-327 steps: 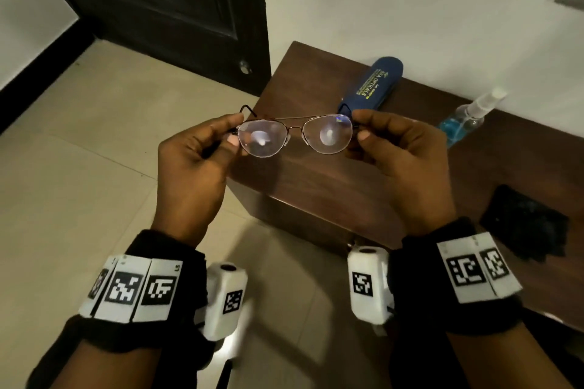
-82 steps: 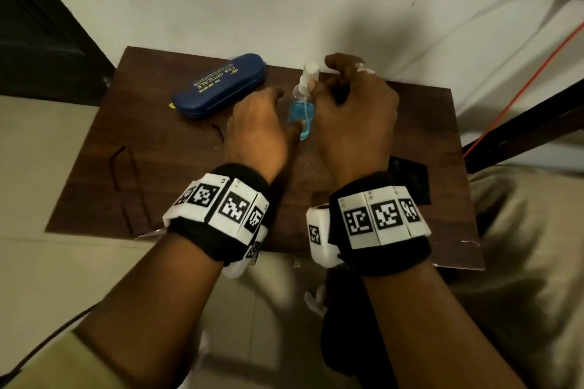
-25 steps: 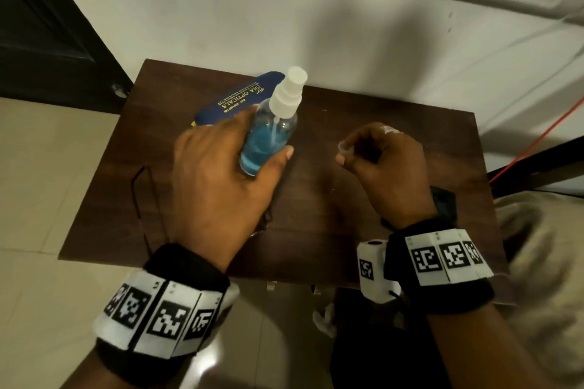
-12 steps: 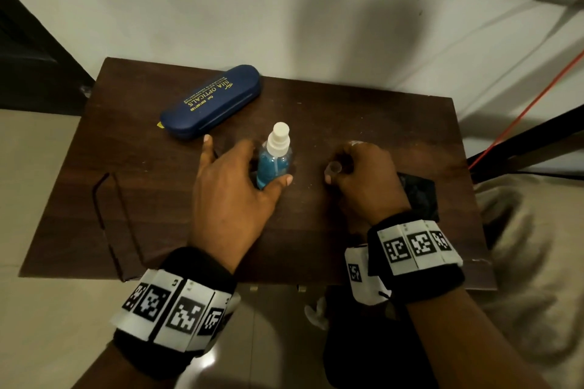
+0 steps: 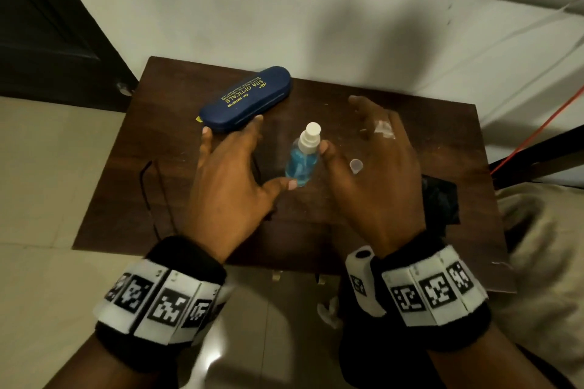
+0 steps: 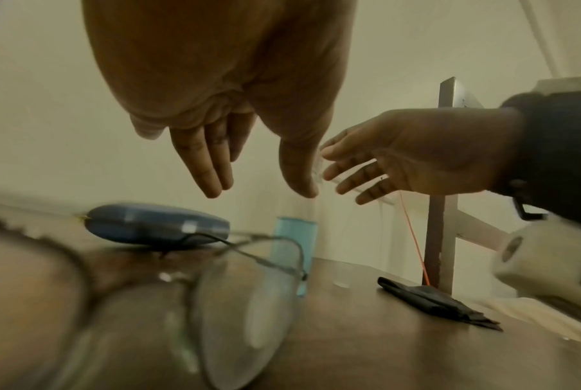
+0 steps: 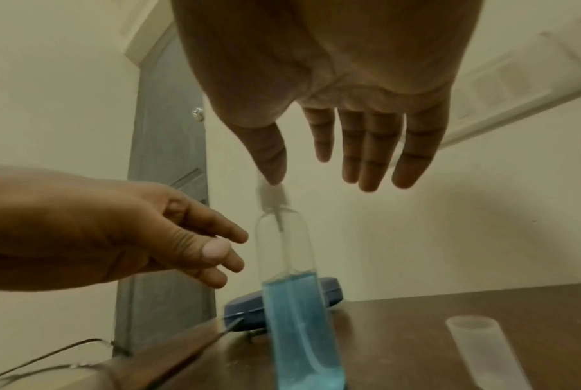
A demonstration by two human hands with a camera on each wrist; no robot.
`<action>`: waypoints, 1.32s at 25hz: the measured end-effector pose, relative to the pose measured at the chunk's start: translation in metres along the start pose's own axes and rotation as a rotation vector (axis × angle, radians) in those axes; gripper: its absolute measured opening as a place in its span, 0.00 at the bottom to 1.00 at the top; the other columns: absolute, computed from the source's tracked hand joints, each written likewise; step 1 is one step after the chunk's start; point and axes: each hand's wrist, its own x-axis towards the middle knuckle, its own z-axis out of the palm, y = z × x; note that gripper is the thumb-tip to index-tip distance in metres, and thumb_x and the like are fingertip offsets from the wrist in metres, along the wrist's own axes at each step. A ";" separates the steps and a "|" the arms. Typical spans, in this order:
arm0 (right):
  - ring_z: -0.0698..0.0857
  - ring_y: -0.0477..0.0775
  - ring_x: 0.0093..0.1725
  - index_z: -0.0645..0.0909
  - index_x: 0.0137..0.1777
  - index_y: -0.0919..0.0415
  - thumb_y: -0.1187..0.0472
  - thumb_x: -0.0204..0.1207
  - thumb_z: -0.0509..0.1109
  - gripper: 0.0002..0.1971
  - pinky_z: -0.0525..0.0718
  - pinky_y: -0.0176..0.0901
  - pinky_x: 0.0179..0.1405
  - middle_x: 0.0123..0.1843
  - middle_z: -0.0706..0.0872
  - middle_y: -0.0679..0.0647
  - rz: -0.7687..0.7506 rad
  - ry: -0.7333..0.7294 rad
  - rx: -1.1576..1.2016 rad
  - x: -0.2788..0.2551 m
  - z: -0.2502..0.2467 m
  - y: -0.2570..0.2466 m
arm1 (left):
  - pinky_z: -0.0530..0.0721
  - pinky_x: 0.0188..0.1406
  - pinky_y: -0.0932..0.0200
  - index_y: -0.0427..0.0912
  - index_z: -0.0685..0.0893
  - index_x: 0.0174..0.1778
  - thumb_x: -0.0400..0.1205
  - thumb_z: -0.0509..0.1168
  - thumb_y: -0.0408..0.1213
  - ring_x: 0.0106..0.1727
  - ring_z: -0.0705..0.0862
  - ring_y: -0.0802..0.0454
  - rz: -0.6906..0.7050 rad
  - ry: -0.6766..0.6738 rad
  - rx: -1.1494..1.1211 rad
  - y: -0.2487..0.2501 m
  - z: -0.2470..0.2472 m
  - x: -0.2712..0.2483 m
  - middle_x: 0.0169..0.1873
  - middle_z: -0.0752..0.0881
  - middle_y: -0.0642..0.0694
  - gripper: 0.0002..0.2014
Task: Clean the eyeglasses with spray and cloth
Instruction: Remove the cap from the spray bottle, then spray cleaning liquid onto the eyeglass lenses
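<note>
With both of my hands raised above the worktop (image 5: 442, 123), neither holds anything. My left hand (image 5: 230, 177) has its fingers spread and straight; my right hand (image 5: 376, 167) is likewise wide, palm down. Between them the spray bottle (image 5: 301, 159) stands upright on the worktop, part-filled with blue liquid, its white nozzle bare; whether my right thumb touches the nozzle I cannot tell. Its clear cap (image 5: 356, 165) lies just right of the bottle. The eyeglasses (image 6: 215, 303) lie on the worktop beneath my left hand, one temple (image 5: 148, 196) showing at the left. The blue case (image 5: 246, 98) rests at the back, the black cloth (image 5: 441, 202) near the right edge.
</note>
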 end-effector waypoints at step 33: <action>0.78 0.43 0.42 0.56 0.82 0.57 0.76 0.73 0.62 0.38 0.83 0.40 0.44 0.56 0.80 0.46 -0.043 -0.024 0.680 -0.004 0.046 -0.024 | 0.71 0.67 0.45 0.47 0.85 0.35 0.74 0.57 0.50 0.39 0.84 0.47 0.071 -0.022 0.282 -0.063 -0.085 -0.043 0.33 0.86 0.50 0.14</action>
